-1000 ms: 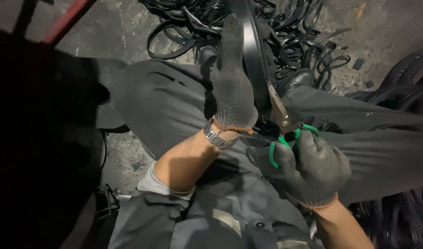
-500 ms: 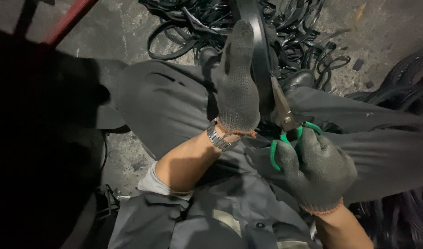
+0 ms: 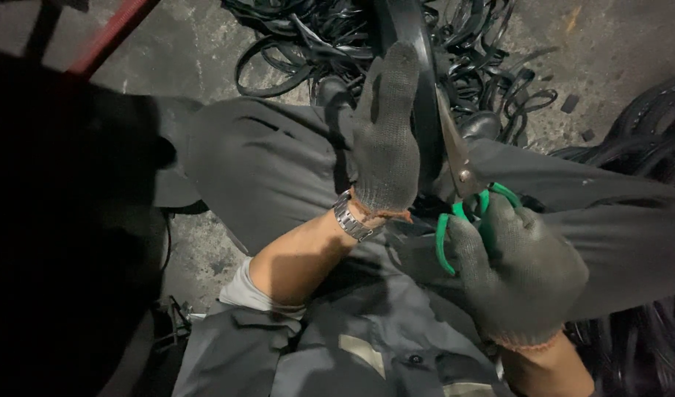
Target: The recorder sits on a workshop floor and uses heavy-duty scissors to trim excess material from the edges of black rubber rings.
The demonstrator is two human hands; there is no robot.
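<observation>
Black rubber strip [image 3: 423,88] gripped by left hand [image 3: 387,140]; right hand [image 3: 525,268] grips green-handled scissors [image 3: 462,191].

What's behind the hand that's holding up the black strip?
Behind the left hand the black rubber strip rises, and farther back lies a pile of black strips on the concrete floor. The glove covers the strip's lower part.

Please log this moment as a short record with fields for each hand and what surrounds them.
left hand: gloved left hand holds the black strip upright
right hand: gloved right hand grips the scissors by green handles
scissors: blades against the strip's right edge
wrist: metal watch on the left
floor: pile of black strips on concrete beyond the knees
clothing: grey trousers
</observation>
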